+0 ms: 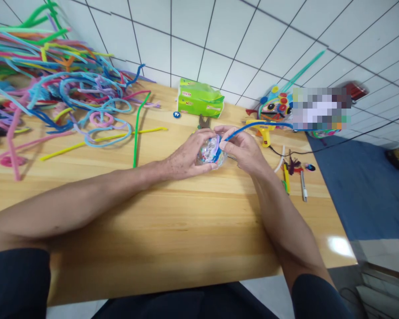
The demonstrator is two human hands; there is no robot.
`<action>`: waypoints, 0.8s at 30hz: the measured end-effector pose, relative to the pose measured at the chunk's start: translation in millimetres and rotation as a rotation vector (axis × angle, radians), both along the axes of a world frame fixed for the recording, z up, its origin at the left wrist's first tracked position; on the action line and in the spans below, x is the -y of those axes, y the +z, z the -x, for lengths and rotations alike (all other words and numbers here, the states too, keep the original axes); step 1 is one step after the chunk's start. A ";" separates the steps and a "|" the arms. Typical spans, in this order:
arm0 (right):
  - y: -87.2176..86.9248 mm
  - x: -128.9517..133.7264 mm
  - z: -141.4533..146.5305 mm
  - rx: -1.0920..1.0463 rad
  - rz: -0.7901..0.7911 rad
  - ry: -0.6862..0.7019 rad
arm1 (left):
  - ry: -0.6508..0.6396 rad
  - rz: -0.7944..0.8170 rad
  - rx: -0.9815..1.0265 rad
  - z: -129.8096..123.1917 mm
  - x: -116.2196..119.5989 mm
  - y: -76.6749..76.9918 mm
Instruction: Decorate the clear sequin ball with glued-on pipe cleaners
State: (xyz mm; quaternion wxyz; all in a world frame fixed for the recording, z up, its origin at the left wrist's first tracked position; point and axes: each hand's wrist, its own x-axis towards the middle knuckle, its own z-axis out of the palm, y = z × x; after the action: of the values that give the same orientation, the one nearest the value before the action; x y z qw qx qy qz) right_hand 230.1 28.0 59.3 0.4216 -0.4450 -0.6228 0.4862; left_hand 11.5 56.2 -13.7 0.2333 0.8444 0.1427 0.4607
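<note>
Gripping a clear container (207,152) over the wooden table (186,239), well inside its front edge, the left hand (185,158) faces the right hand (245,148), which pinches a blue pipe cleaner (246,126), tiled wall (189,40) beyond.

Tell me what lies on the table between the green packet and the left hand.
In the head view, what looks like a pair of pliers lies between the green packet and the left hand.
</note>
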 end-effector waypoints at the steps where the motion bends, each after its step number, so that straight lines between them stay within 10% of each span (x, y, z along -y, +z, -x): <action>1: 0.7 0.4 0.2 0.006 -0.012 0.007 | 0.000 0.008 -0.001 0.1 -0.2 0.0; 14: 1.3 3.5 6.5 0.055 -0.075 0.037 | 0.023 0.411 -0.067 1.8 9.2 27.0; 24: 0.0 -1.4 -5.2 0.080 -0.071 0.002 | 0.027 0.329 -0.095 2.4 9.0 25.8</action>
State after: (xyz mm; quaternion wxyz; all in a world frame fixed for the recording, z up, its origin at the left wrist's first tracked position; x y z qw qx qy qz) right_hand 235.2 29.4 59.2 0.4113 -0.4483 -0.6564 0.4461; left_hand 9.1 47.2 12.1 0.3550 0.8137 0.2385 0.3937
